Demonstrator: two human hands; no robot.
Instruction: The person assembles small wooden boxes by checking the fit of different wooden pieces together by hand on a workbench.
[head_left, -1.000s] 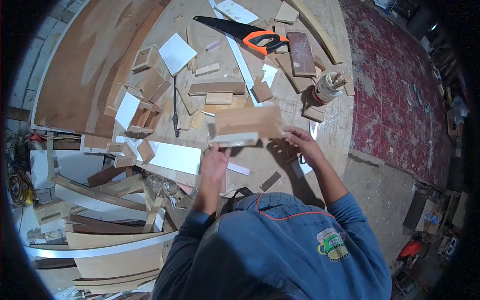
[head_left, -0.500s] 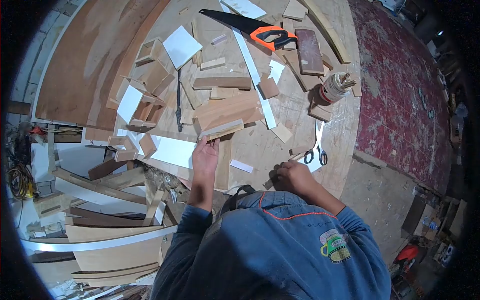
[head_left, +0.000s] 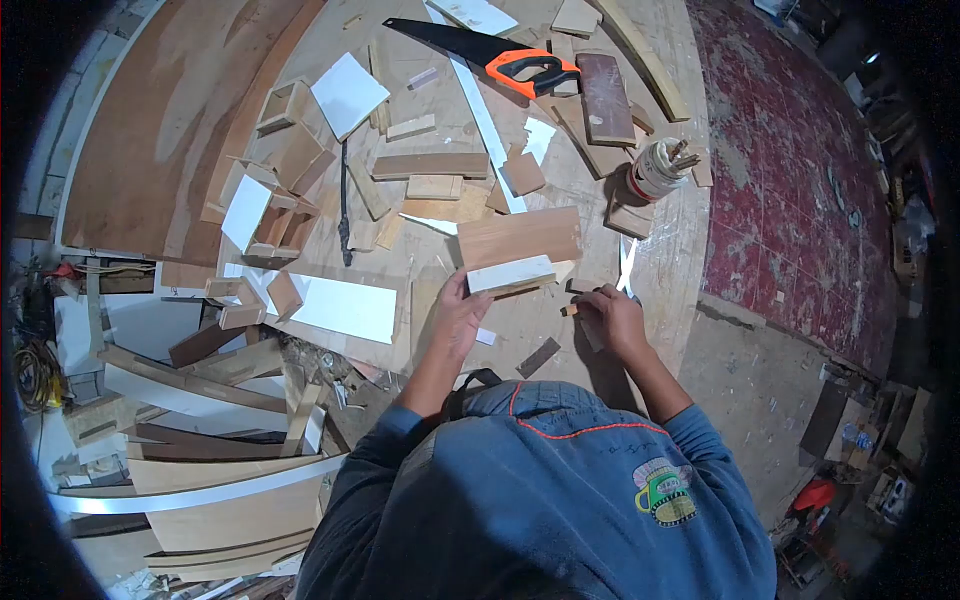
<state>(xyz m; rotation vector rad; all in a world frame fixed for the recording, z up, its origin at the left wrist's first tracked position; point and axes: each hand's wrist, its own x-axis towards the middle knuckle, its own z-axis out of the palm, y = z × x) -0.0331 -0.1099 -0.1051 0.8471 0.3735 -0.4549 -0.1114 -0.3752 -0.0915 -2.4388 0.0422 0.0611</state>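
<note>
My left hand (head_left: 462,318) is closed on the near edge of a wooden panel (head_left: 520,234) with a white-faced strip (head_left: 510,273) along its near side. The panel is tilted above the table. My right hand (head_left: 614,318) has its fingers bent together at a small tan wood piece (head_left: 569,311) with a dark end; the hand partly hides it. Close to those fingers lies a short dark strip (head_left: 583,286). Scissors (head_left: 627,262) lie just beyond the right hand, their handles mostly covered. Another dark strip (head_left: 538,357) rests on the table between my hands.
A handsaw (head_left: 530,72) with an orange handle lies at the back. A jar (head_left: 657,170) holding sticks stands on a wood block at the right. Small box-like wooden assemblies (head_left: 282,225) and a white board (head_left: 350,305) are at the left, among several offcuts.
My left hand has lifted the panel and moved it right, toward my body's middle. My right hand has moved forward and right, off the table's near edge, uncovering a dark strip.
</note>
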